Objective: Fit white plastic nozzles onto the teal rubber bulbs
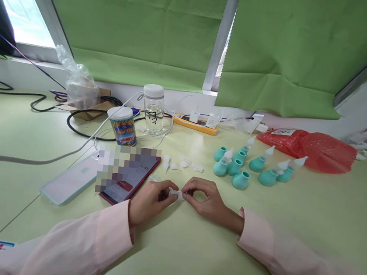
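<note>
Between my two hands is a small translucent plastic piece [176, 193], partly hidden by the fingers. My left hand [152, 199] pinches it from the left, and my right hand [207, 200] pinches its right end. Just beyond them lie several loose clear plastic parts, among them a nozzle tip [166, 164] and a connector piece [192, 164]. Right of these stand several teal rubber bulbs [240, 179]. Some bulbs carry a clear connector with a white pointed tip [283, 164]; others have bare round openings.
Left of my hands lie a phone with a lit screen [132, 176] and a pale phone in a clear case [71, 180]. Farther back are a noodle cup [123, 126], a glass jar [153, 112], an orange power strip [198, 125] and cables. A red plastic bag [311, 150] lies back right.
</note>
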Available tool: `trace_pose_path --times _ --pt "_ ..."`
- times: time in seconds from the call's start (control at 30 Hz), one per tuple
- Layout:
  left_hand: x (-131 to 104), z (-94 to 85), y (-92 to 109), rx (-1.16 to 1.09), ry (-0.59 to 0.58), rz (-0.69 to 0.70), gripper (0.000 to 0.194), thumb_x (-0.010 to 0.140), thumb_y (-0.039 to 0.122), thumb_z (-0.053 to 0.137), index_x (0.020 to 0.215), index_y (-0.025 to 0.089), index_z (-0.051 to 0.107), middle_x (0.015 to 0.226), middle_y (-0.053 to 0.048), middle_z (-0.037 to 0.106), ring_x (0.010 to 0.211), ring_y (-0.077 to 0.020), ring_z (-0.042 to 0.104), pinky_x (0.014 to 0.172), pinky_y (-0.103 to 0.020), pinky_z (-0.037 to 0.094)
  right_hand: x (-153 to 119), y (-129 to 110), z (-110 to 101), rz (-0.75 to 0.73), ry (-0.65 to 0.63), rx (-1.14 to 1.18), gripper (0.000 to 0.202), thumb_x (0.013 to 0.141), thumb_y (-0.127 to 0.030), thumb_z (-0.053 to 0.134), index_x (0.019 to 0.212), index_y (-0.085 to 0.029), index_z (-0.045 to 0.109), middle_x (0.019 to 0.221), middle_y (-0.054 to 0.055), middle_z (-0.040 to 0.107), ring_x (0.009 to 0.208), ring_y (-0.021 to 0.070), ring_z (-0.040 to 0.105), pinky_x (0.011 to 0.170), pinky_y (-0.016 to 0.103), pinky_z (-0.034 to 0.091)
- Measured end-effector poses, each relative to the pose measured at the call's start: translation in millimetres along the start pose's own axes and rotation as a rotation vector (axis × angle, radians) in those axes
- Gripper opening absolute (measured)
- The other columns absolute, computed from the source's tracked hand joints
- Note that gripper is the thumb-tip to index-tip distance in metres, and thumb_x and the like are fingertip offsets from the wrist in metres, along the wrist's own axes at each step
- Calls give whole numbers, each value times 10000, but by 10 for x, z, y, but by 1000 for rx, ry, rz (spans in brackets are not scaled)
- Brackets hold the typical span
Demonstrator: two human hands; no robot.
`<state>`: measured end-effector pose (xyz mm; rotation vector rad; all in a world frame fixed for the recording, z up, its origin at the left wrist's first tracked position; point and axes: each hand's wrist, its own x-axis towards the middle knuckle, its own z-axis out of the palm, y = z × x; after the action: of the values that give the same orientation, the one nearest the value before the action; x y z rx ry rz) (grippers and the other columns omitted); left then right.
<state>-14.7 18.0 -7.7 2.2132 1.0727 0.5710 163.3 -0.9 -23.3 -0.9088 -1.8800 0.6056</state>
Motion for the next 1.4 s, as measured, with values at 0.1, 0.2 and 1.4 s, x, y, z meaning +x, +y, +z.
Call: trace_pose_path --times 0.1,0.2,1.4 --pt "-1 -5 -1 -1 -12 0 234 795 313 449 889 163 603 600 19 523 532 -92 462 507 -185 350 6 0 0 73 -10 34 47 715 -155 559 720 -163 604 678 19 577 589 107 540 547 226 464" --pt "3 -1 -2 -1 -11 0 244 798 319 449 898 163 607 593 21 520 533 -94 462 513 -189 349 10 11 5 148 -17 50 42 709 -173 560 712 -161 599 688 23 585 595 110 540 536 224 466" --pt "9 7 -2 -132 -65 -3 292 799 325 442 873 121 637 539 0 576 469 -84 434 453 -189 319 141 122 -196 633 -422 387 301 653 -397 652 771 -124 703 560 26 644 387 36 450 386 156 384"
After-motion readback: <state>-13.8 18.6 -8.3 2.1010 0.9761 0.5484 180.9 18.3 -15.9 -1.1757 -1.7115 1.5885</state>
